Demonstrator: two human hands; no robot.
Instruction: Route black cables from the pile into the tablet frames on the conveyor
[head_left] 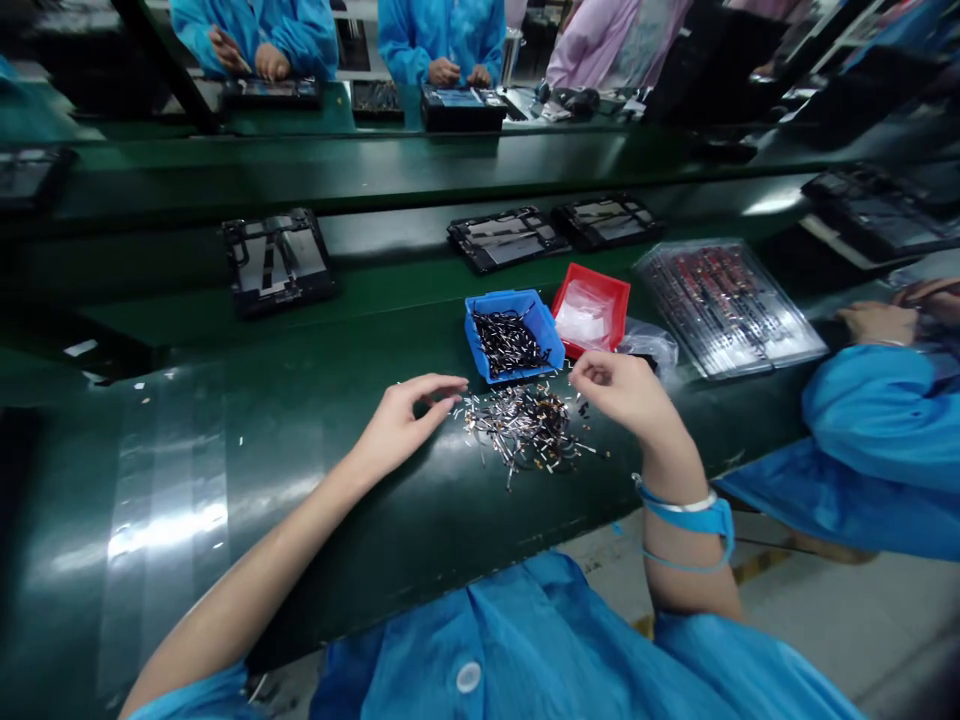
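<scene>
A loose heap of tiny parts (525, 425), short dark strips with silvery and gold-coloured ends, lies on the green bench. My left hand (409, 415) is at the heap's left edge, thumb and fingertips drawn nearly together; whatever they hold is too small to make out. Over the right edge hovers my right hand (619, 390), its fingers curled into a pinch whose contents are unclear. Just behind the heap stands a blue bin (551, 345) full of similar dark strips. Beside it a red bin (619, 300) holds clear plastic bags. A blue band circles my right wrist.
Clear trays (795, 345) with rows of parts are stacked at right, near a co-worker's blue sleeve (870, 400). Opened tablet-like devices (281, 260) lie along the green line (375, 320) behind the bins. Co-workers sit opposite. A dark post stands at left.
</scene>
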